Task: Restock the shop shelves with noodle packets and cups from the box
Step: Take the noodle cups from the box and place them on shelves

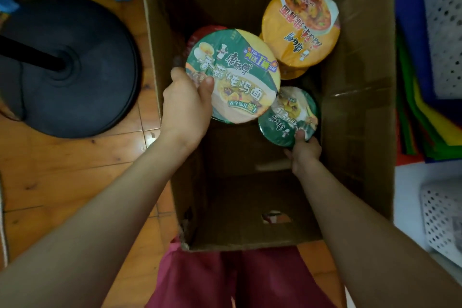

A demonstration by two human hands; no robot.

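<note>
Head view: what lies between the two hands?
Head view: only bare box floor lies between the left hand, gripping the raised green cup, and the right hand, gripping the lower green cup.

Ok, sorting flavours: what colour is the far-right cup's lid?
Orange-yellow lid with a food photo; head view.

So the big green cup (232,75) has 康师傅 on its lid, then 香菇炖鸡面 in big white letters, a little green tag reading 这个味儿 plus one more character I can't make out, and a blue banner with a big 1. The orange cup (301,30) shows 康师傅 upside down, rest too blurry. The small green cup (287,117) is pretty much unreadable.
</note>
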